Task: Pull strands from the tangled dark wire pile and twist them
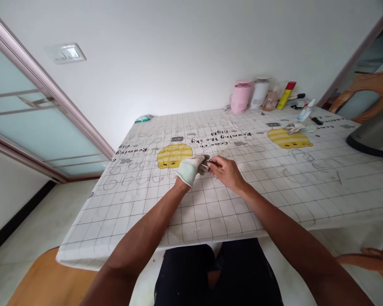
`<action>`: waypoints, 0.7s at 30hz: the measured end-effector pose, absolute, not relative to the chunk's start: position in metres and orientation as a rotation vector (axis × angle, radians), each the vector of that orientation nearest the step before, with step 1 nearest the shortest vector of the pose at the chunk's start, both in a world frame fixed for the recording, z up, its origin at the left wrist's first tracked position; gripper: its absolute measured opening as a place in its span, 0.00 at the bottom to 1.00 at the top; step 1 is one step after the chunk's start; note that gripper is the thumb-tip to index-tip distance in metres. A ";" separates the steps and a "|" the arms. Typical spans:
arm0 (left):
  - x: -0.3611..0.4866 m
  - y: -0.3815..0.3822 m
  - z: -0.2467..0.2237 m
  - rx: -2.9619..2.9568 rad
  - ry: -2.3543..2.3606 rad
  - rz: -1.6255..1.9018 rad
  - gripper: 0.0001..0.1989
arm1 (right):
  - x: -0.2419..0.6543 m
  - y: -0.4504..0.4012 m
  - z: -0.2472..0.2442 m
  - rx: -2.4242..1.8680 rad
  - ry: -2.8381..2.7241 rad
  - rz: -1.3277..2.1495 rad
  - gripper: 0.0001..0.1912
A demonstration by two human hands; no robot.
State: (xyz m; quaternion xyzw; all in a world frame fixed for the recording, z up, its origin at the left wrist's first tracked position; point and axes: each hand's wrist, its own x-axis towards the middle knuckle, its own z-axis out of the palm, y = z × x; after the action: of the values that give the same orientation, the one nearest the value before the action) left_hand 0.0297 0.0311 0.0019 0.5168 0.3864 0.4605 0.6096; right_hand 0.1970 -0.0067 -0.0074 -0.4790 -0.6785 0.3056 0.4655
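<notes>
My left hand [196, 165] wears a whitish work glove with a pale green cuff, its fingers bent together. My bare right hand [225, 170] pinches right at the gloved fingertips. Whatever lies between the two hands is too small and covered to name; thin dark lines show just above them. Both hands are over the middle of a white checked tablecloth [207, 216] printed with yellow bear balloons and lettering. Rows of thin grey loops [150, 178], which look like wire, lie to the left and behind my hands. A looser tangle of thin grey strands [309, 161] lies to the right.
Along the wall stand a pink cylinder [241, 97], a white cylinder [259, 93], an amber bottle [270, 101] and a yellow spray can [286, 95]. A crumpled glove [301, 127] and a clear bottle [306, 110] lie right. A metal kettle [375, 134] stands at the right edge.
</notes>
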 end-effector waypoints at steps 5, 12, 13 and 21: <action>0.030 0.034 0.001 1.198 1.069 1.012 0.13 | 0.200 -0.001 -0.015 -1.157 -1.611 0.616 0.12; 0.033 0.039 0.001 1.335 1.243 1.000 0.16 | 0.202 0.003 -0.021 -1.131 -1.715 0.353 0.15; 0.033 0.038 0.001 1.360 1.256 0.988 0.16 | 0.202 0.003 -0.022 -1.127 -1.735 0.313 0.15; 0.042 0.030 -0.001 1.310 1.253 0.891 0.16 | 0.216 0.009 -0.022 -1.109 -1.901 0.237 0.16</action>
State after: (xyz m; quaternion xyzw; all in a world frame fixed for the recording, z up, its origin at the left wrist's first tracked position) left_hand 0.0421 0.0302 -0.0006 0.5491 0.5252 0.3736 0.5321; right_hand 0.2159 0.0093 -0.0219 -0.4481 -0.7679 0.0958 0.4476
